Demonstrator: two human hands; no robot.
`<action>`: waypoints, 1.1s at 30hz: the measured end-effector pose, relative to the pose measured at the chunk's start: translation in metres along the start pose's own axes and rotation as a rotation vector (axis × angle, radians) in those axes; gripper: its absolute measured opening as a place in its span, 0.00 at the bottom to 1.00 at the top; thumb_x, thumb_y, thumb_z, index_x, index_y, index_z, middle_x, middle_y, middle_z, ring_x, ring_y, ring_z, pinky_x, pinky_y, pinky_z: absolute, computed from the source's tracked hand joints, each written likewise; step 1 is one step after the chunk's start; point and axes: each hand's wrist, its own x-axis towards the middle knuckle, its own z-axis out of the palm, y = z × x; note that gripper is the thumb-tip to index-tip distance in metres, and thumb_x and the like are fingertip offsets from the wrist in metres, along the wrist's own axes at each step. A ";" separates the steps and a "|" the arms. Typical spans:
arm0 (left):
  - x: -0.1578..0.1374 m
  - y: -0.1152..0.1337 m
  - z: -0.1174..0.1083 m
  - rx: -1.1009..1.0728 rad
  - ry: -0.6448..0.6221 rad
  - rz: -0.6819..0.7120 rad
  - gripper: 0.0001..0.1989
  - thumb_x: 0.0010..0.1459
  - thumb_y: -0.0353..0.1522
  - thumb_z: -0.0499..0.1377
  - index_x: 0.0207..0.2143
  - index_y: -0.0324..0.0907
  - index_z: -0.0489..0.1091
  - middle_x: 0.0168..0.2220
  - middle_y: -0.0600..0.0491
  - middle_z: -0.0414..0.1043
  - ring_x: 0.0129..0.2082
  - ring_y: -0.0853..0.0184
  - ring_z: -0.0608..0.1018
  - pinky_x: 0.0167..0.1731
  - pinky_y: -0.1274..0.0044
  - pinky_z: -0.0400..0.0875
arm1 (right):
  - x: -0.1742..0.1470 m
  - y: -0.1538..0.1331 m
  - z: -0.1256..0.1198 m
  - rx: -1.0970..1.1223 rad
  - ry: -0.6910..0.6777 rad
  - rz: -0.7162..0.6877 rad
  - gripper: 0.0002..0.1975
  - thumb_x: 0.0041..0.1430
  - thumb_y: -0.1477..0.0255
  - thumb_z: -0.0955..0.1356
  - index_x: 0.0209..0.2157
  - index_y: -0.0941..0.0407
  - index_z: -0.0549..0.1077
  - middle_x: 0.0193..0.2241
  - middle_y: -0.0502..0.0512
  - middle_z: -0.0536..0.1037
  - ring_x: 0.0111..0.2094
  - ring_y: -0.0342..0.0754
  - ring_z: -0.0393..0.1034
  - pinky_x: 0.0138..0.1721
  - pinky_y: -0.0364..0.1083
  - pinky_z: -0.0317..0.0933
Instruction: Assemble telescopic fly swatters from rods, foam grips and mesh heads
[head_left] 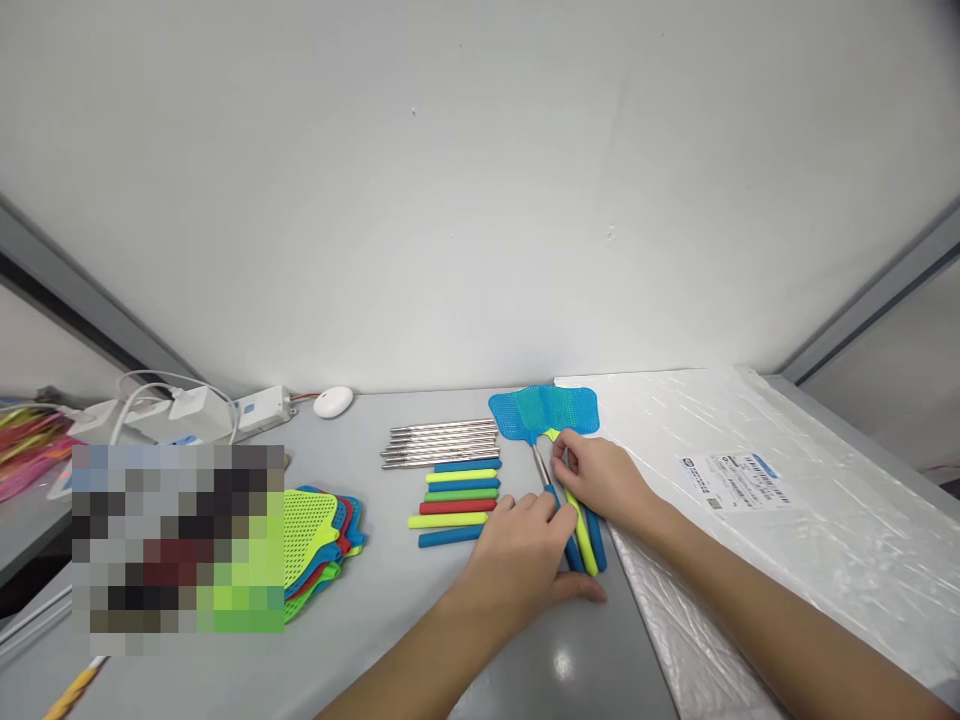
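Several assembled fly swatters lie side by side with overlapping mesh heads, the blue heads (510, 414) uppermost. My left hand (525, 545) rests over their blue and yellow-green handles, fingers curled on them and the thumb stretched along the lower ends. Just beyond it, my right hand (600, 475) has thumb and fingers pinched at the neck of the yellow-green fly swatter (585, 545); the fingertips partly cover that spot. To the left of my left hand lies a row of loose coloured handle grips (457, 507). Behind these grips, metal rods (442, 443) are laid parallel.
Loose swatter heads (311, 535) are stacked at left, partly behind a pixelated patch. White power adapters and cables (202, 410) and a white oval device (333, 402) sit near the wall (480, 200). A white foam-wrapped sheet (787, 560) with a label covers the right side.
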 end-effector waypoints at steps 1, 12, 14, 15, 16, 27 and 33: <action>0.000 0.000 0.001 0.004 0.004 -0.007 0.30 0.45 0.58 0.62 0.36 0.43 0.67 0.34 0.53 0.71 0.34 0.61 0.73 0.35 0.70 0.63 | 0.000 0.000 0.001 0.003 0.003 0.002 0.02 0.60 0.70 0.64 0.33 0.53 0.66 0.24 0.46 0.73 0.25 0.43 0.64 0.25 0.42 0.42; -0.001 0.002 -0.001 0.024 0.002 -0.016 0.29 0.48 0.57 0.60 0.37 0.43 0.67 0.35 0.52 0.70 0.34 0.61 0.72 0.36 0.69 0.64 | 0.001 0.007 -0.008 0.150 0.136 0.062 0.08 0.65 0.65 0.58 0.35 0.53 0.64 0.20 0.45 0.67 0.23 0.44 0.63 0.25 0.42 0.49; -0.001 0.002 -0.002 0.015 0.001 -0.006 0.29 0.49 0.57 0.60 0.38 0.42 0.67 0.36 0.52 0.70 0.35 0.61 0.72 0.36 0.69 0.65 | 0.002 0.010 -0.010 0.211 0.166 0.075 0.08 0.64 0.67 0.57 0.35 0.52 0.64 0.19 0.44 0.65 0.22 0.44 0.63 0.25 0.42 0.51; -0.001 0.001 -0.002 0.009 0.002 -0.004 0.29 0.49 0.57 0.60 0.39 0.42 0.67 0.36 0.52 0.70 0.35 0.61 0.72 0.36 0.69 0.65 | 0.003 0.012 -0.011 0.247 0.175 0.081 0.07 0.63 0.68 0.57 0.35 0.52 0.64 0.19 0.43 0.65 0.22 0.44 0.63 0.25 0.42 0.51; -0.001 0.001 -0.002 0.004 0.002 -0.004 0.30 0.49 0.57 0.60 0.40 0.42 0.66 0.37 0.52 0.70 0.35 0.61 0.73 0.36 0.69 0.65 | 0.004 0.014 -0.010 0.279 0.181 0.087 0.06 0.62 0.69 0.58 0.35 0.52 0.64 0.18 0.43 0.65 0.22 0.44 0.63 0.25 0.42 0.51; -0.003 -0.001 -0.004 -0.029 -0.020 0.000 0.29 0.50 0.54 0.62 0.44 0.43 0.65 0.40 0.52 0.70 0.37 0.61 0.73 0.38 0.69 0.65 | 0.009 0.020 -0.003 0.283 0.160 0.078 0.05 0.57 0.73 0.60 0.35 0.52 0.65 0.17 0.43 0.66 0.21 0.45 0.63 0.25 0.43 0.48; -0.003 0.000 -0.009 -0.026 -0.047 0.009 0.21 0.53 0.49 0.62 0.41 0.44 0.66 0.39 0.52 0.69 0.38 0.60 0.72 0.38 0.68 0.65 | 0.007 0.017 0.000 0.272 0.163 0.055 0.05 0.57 0.73 0.60 0.34 0.52 0.65 0.17 0.43 0.66 0.21 0.45 0.63 0.24 0.43 0.47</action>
